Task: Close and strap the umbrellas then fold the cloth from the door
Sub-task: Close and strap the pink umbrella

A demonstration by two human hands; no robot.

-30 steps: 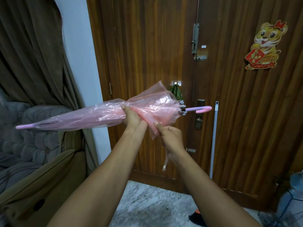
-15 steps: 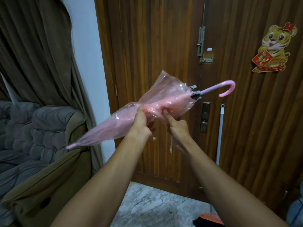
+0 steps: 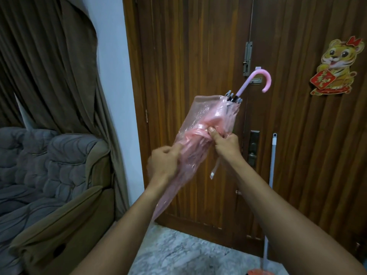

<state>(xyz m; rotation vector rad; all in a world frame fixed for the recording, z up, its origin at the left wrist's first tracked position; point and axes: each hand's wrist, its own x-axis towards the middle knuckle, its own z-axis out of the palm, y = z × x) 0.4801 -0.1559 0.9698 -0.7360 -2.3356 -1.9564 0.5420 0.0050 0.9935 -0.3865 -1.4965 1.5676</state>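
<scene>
I hold a closed pink see-through umbrella (image 3: 206, 120) in front of the wooden door (image 3: 198, 56). It slants steeply, its curved pink handle (image 3: 262, 80) up at the right and its tip down behind my left forearm. My right hand (image 3: 224, 141) pinches the bunched canopy at its middle, thumb on top. My left hand (image 3: 162, 165) grips the canopy just below. The umbrella's pale strap (image 3: 215, 169) hangs loose under my right hand. No cloth on the door is in view.
A brown armchair with a grey quilted cover (image 3: 49, 175) stands at the left, under dark curtains (image 3: 49, 66). A broom with a grey stick (image 3: 272, 165) leans on the door at the right. A tiger sticker (image 3: 335, 68) is on the door. The floor is marble (image 3: 188, 253).
The umbrella has swung from nearly level to a steep slant, handle risen, tip dropped. My left hand slid down the canopy; my right hand keeps its pinch at the middle.
</scene>
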